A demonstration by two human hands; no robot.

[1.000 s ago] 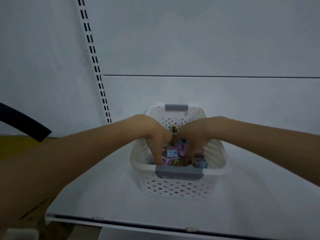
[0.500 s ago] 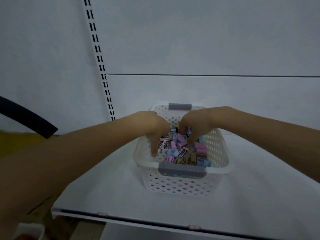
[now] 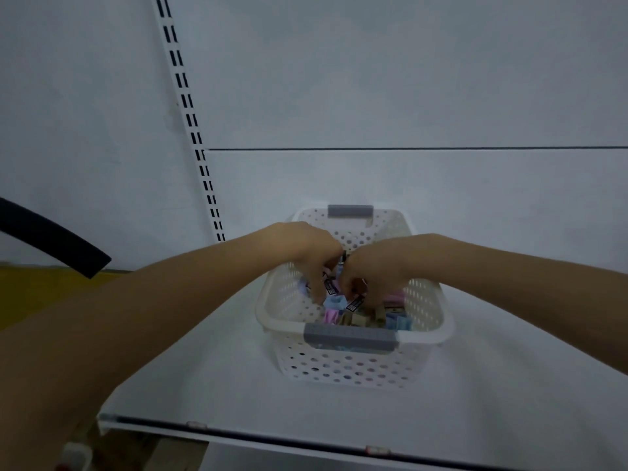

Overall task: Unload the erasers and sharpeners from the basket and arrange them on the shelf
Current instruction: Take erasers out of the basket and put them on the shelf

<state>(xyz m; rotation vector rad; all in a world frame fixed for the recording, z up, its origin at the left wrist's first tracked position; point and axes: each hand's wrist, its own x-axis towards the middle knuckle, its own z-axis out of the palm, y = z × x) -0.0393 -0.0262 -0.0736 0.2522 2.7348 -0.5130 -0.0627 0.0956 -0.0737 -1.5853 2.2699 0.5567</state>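
Fingers of left hand [image 3: 306, 254] and right hand [image 3: 373, 266] curl into white perforated plastic basket [image 3: 350, 368] (pinch unclear); loose pastel erasers [image 3: 334, 303] could spill.

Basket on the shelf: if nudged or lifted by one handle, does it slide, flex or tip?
Probably slides easily: the basket sits on a smooth white shelf. Likely light and a bit flexible, since its walls are thin perforated plastic. Unlikely to tip: it is wide and low, with the small items lying at the bottom.
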